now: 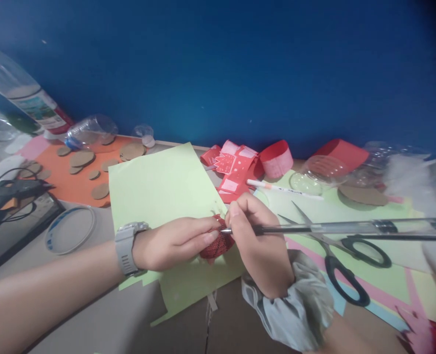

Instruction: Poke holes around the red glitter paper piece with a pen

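My left hand (179, 243), with a grey watch (131, 246) on the wrist, lies with its fingers stretched flat over a dark red, rough-textured piece (215, 247) on light green paper (159, 182). The fingers partly cover that piece, so its full shape is hidden. In my right hand (256, 241) a pen (350, 228) is pinched near its tip. The pen points left, and its tip meets the red piece beside my left fingertips. A grey scrunchie (295, 305) wraps my right wrist.
Open scissors (328, 250) lie right of my right hand. Behind are red paper shapes (236, 169), a white marker (284, 189) and a clear plastic cup (313, 174). Cardboard pieces (82, 159) rest on orange paper (59, 172) at left, near a tape roll (70, 230) and bottle (29, 93).
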Demonstrator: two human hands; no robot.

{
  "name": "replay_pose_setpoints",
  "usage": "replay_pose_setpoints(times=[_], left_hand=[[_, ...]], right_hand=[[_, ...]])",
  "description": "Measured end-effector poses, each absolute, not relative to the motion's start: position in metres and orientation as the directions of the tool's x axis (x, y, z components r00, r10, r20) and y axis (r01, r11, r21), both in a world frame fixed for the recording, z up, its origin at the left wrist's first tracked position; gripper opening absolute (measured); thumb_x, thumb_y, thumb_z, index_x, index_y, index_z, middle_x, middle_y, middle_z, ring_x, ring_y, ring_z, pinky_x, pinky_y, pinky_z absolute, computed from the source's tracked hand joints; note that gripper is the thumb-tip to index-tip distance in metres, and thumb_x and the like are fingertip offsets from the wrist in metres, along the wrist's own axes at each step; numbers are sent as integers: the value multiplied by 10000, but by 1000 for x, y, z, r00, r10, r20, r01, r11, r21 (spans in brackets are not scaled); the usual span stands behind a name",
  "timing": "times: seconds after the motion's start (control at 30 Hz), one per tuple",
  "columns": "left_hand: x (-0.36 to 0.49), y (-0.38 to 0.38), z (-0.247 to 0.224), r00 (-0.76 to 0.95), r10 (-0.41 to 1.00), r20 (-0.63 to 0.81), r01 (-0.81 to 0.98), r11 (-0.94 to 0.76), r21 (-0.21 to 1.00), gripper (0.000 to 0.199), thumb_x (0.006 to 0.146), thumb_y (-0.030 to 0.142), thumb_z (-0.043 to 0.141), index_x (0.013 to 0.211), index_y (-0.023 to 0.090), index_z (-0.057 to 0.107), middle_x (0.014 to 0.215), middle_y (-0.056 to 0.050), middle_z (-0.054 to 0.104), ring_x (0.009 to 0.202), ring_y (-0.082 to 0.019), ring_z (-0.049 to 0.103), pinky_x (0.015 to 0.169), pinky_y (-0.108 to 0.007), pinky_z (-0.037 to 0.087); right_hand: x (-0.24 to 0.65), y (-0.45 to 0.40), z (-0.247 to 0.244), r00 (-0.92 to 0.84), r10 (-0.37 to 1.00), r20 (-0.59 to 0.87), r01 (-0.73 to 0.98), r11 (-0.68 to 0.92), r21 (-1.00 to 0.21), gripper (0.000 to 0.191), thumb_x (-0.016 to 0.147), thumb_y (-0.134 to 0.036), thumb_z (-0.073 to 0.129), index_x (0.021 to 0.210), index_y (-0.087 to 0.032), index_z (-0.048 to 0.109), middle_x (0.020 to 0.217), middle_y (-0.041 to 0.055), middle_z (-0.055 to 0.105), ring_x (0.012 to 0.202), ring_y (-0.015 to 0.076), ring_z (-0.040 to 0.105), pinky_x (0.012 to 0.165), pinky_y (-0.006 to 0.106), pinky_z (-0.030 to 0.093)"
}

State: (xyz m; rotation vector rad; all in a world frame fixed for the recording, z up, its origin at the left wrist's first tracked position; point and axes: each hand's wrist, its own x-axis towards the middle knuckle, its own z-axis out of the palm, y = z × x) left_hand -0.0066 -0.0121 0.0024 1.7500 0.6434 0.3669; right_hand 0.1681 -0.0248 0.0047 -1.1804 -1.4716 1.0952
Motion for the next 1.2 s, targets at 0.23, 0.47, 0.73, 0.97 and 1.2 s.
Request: replay_pose_setpoints(times=[0.23,0.47,0.73,0.97,1.2], left_hand=[[-6,-11,3,793,603,-81,252,-204,946,330,1026,317,261,1060,115,521,944,-97,603,828,-165,543,811,-293,444],[-6,-13,1,790,607,-84,249,-193,949,318,1025,320,270,1050,116,514,949,-98,603,842,-166,547,812,-286,448],[-6,-13,1,790,608,-76,238,-189,953,314,1027,319,262,1002,130,511,854,-59,591,764,-145,544,754,-264,450],[-6,-13,1,784,616,-80,271,-223,936,317,1025,329,267,989,131,513,894,-73,595,791,-152,542,764,-264,445],[-5,-12,1,788,612,-57,247,-230,941,306,1026,314,275,921,140,504,866,-58,589,770,-133,527,754,-240,442]], right_hand=[[170,-25,4,-134,985,111,140,130,-982,275,909,-161,406,639,-201,374,573,-56,340,519,87,321,478,222,294],[167,-25,5,-119,986,119,152,136,-979,301,926,-197,399,627,-204,364,570,-57,316,522,92,311,479,231,290],[166,-25,4,-73,990,122,99,129,-987,297,917,-198,421,624,-202,376,554,-62,338,503,82,314,464,218,292],[162,-25,5,-29,990,138,109,141,-984,289,906,-178,425,620,-199,386,556,-61,362,508,77,339,472,202,313],[162,-26,6,-32,988,148,140,151,-978,284,893,-169,429,613,-197,394,542,-63,365,501,75,335,469,197,317]])
